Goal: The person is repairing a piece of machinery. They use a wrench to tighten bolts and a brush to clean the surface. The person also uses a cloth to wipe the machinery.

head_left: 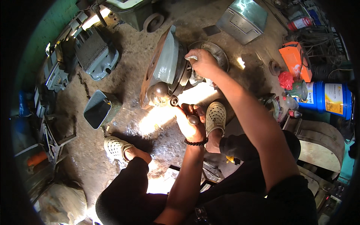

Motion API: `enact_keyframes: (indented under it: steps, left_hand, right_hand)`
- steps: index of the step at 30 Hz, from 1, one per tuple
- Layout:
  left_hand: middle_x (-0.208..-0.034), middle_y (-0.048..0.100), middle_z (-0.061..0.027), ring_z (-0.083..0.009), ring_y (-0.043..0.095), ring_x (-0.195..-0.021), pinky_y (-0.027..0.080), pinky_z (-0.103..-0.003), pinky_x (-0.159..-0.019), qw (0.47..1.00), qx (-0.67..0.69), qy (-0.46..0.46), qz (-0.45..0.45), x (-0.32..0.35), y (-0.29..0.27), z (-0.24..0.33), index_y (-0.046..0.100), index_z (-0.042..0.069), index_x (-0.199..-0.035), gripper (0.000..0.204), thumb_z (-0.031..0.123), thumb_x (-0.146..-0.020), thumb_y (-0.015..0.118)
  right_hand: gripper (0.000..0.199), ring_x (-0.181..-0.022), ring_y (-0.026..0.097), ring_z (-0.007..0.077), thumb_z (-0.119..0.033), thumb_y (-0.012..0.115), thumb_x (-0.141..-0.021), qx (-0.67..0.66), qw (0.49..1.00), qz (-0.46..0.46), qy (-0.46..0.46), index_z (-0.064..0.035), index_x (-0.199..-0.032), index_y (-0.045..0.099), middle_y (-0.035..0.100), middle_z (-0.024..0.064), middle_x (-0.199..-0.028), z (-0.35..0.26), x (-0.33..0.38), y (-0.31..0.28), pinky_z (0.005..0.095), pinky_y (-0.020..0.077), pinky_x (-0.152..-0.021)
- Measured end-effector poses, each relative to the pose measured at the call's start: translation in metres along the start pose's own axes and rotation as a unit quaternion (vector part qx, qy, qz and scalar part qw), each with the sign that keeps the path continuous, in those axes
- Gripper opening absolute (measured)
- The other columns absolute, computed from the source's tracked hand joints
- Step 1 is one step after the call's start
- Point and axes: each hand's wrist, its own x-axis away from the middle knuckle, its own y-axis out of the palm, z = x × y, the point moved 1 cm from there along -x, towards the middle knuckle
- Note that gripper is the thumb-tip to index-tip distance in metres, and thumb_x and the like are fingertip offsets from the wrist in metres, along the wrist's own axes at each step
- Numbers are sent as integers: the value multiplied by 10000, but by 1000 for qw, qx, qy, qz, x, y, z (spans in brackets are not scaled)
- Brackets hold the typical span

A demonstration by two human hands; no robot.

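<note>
My left hand (192, 125), a dark bead bracelet at its wrist, is closed round the near end of a metal ball-ended lever. The lever's larger ball (162, 89) and its round hub (174, 101) show beyond my fingers. This lever sits against a heavy grey-painted machine part (167, 62) with a rust-brown flat face, tilted on the floor. On the part's right side my right hand (204, 64) is closed on a whitish rag (192, 58). Behind that hand is a round metal dish (221, 56), partly hidden. What the rag touches is hard to make out.
A square metal container (102, 108) stands at left, beyond my left shoe (117, 147). Grey castings (97, 56) lie farther back. A metal box (243, 20) is at the far right. Blue buckets (322, 97), an orange machine (295, 61) and cables line the right side.
</note>
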Motion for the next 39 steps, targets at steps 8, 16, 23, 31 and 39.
enact_keyframes:
  steps: [8, 16, 23, 31, 39]
  left_hand:
    - [-716, 482, -49, -174, 512, -633, 391, -275, -491, 994, 31, -56, 86, 1, -3, 3, 470, 118, -896, 503, 599, -1037, 437]
    - [-677, 529, -63, -173, 467, -520, 340, -285, -444, 988, -75, -71, 112, 6, -7, 20, 504, 117, -865, 616, 702, -1003, 367]
    - [-691, 530, -104, -176, 501, -559, 404, -273, -469, 978, -132, -130, 95, 13, -5, 35, 481, 65, -865, 721, 761, -968, 322]
    - [-791, 527, -101, -175, 500, -661, 391, -269, -529, 948, -221, -192, 121, 18, 12, 49, 482, 77, -965, 646, 673, -837, 695]
    - [-791, 517, -111, -192, 489, -688, 393, -302, -592, 939, -261, -195, 106, 20, 12, 50, 501, 51, -953, 666, 685, -845, 671]
  right_hand:
    - [217, -1010, 681, 340, -115, 655, -925, 71, 993, -14, -96, -68, -1129, 708, 717, 191, -1063, 28, -34, -66, 416, 523, -898]
    - [201, -1006, 677, 352, -161, 671, -896, -27, 986, -55, -157, -50, -1055, 725, 714, 198, -1032, 61, -82, -56, 419, 518, -878]
    - [212, -961, 689, 346, -162, 664, -886, -140, 984, -61, -88, -61, -1058, 736, 716, 198, -1012, 104, -106, -31, 412, 524, -850]
    - [196, -968, 686, 364, -132, 689, -873, -127, 978, -127, -107, -58, -1050, 732, 707, 198, -1002, 98, -128, -16, 440, 537, -863]
    - [266, -1032, 694, 359, -123, 686, -869, -106, 980, -150, -73, -52, -1120, 733, 712, 227, -1092, 81, -139, -11, 429, 548, -895]
